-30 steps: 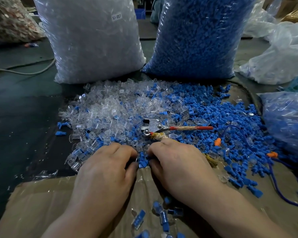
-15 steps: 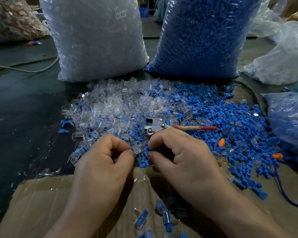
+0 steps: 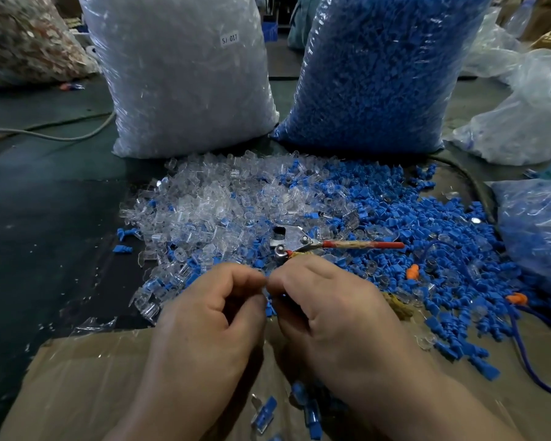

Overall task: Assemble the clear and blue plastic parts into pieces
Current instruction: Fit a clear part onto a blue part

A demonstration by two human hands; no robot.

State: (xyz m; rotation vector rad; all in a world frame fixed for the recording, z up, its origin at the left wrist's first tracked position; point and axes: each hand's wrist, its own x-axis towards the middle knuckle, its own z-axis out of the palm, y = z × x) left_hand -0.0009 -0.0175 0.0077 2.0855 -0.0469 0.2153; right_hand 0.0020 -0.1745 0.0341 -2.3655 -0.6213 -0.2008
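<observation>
Above the cardboard (image 3: pixel 77 393) edge, my left hand (image 3: pixel 204 316) and right hand (image 3: pixel 328 313) meet fingertip to fingertip, fingers curled, pinching a small part (image 3: pixel 265 290) I can barely see; the clear and blue pile (image 3: pixel 252 211) lies just beyond; a skewed push could pop the part loose into that pile, lost among lookalikes.

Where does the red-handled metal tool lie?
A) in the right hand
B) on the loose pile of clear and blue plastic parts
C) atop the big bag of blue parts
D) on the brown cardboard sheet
B: the red-handled metal tool lies on the loose pile of clear and blue plastic parts, just beyond the left hand and right hand, which pinch a small plastic part between them.
</observation>
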